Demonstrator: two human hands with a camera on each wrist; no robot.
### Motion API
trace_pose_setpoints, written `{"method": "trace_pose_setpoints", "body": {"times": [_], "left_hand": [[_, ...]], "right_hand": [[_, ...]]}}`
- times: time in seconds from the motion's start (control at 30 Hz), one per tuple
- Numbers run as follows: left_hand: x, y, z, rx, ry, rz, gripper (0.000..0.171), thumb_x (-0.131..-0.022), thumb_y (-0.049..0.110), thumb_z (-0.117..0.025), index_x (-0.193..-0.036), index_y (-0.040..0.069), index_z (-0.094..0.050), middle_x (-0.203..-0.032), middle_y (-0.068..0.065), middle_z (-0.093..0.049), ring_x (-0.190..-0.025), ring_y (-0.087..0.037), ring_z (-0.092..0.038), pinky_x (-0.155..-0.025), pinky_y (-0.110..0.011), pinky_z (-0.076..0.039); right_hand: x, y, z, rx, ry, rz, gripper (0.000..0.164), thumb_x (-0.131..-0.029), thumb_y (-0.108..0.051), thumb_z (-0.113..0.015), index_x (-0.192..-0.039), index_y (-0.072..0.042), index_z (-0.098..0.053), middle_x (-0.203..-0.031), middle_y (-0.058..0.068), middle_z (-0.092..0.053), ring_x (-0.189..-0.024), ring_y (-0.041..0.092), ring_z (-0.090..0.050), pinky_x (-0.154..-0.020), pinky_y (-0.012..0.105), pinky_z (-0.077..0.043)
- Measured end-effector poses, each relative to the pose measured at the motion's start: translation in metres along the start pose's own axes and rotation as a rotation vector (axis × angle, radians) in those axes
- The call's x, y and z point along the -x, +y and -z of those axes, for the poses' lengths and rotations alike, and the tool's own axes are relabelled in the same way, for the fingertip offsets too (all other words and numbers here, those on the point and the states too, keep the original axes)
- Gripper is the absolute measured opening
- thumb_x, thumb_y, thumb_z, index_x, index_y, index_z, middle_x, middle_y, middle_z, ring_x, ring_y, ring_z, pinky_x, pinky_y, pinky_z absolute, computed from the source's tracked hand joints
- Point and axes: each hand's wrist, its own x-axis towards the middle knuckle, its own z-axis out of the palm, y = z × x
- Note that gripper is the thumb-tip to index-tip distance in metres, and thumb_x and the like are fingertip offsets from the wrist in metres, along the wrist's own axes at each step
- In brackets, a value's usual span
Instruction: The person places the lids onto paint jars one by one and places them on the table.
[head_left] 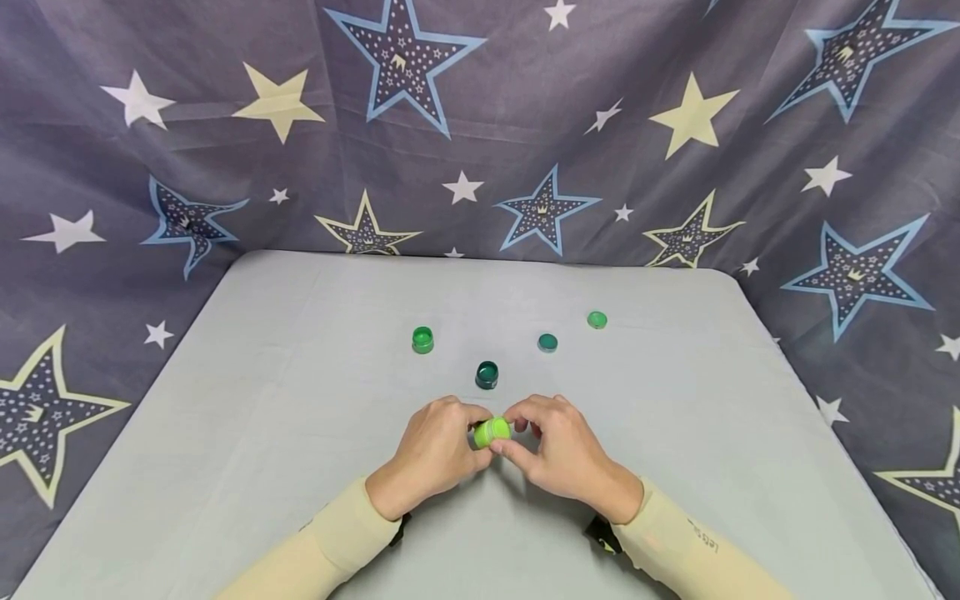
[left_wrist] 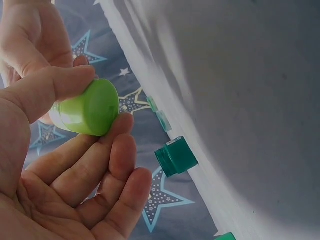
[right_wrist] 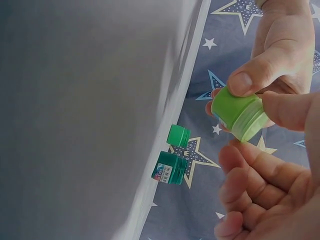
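Observation:
A small lime-green paint jar (head_left: 489, 432) is held tilted between both hands above the table. My left hand (head_left: 435, 446) grips the jar's body between thumb and fingers. At its other end, my right hand (head_left: 566, 450) pinches the pale translucent lid (right_wrist: 251, 122), which sits on the jar. Just beyond the hands stands a dark green paint jar (head_left: 487, 382) without a lid, its label showing in the right wrist view. Farther back on the left is a bright green open jar (head_left: 422, 343).
Two loose lids lie on the table back right: a dark green lid (head_left: 547, 342) and a bright green lid (head_left: 597, 319). The table (head_left: 300, 375) has a pale grey cover. A star-patterned curtain (head_left: 495, 150) hangs behind it and along its sides.

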Motion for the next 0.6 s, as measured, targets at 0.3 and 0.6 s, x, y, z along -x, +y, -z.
{"method": "trace_pose_setpoints", "body": {"times": [0.3, 0.6], "left_hand": [[0.0007, 0.0, -0.0004, -0.003, -0.007, 0.005, 0.022, -0.073, 0.016, -0.091, -0.091, 0.018, -0.08, -0.074, 0.014, -0.064, -0.063, -0.004, -0.045, -0.056, -0.023, -0.04], [0.0007, -0.0007, -0.0002, -0.007, 0.004, 0.001, 0.024, -0.072, 0.019, -0.093, -0.092, 0.016, -0.08, -0.075, 0.013, -0.066, -0.064, -0.004, -0.047, -0.058, -0.023, -0.042]], "right_hand": [[-0.0012, 0.0004, -0.0001, 0.007, -0.002, -0.011, 0.024, -0.084, -0.037, -0.086, -0.089, -0.017, -0.074, -0.078, -0.003, -0.067, -0.062, 0.016, -0.055, -0.066, 0.028, -0.042], [-0.0002, 0.0023, 0.0037, 0.001, -0.009, -0.019, 0.034, -0.08, -0.034, -0.088, -0.102, -0.012, -0.075, -0.084, 0.0, -0.067, -0.063, 0.021, -0.055, -0.064, 0.028, -0.04]]}}
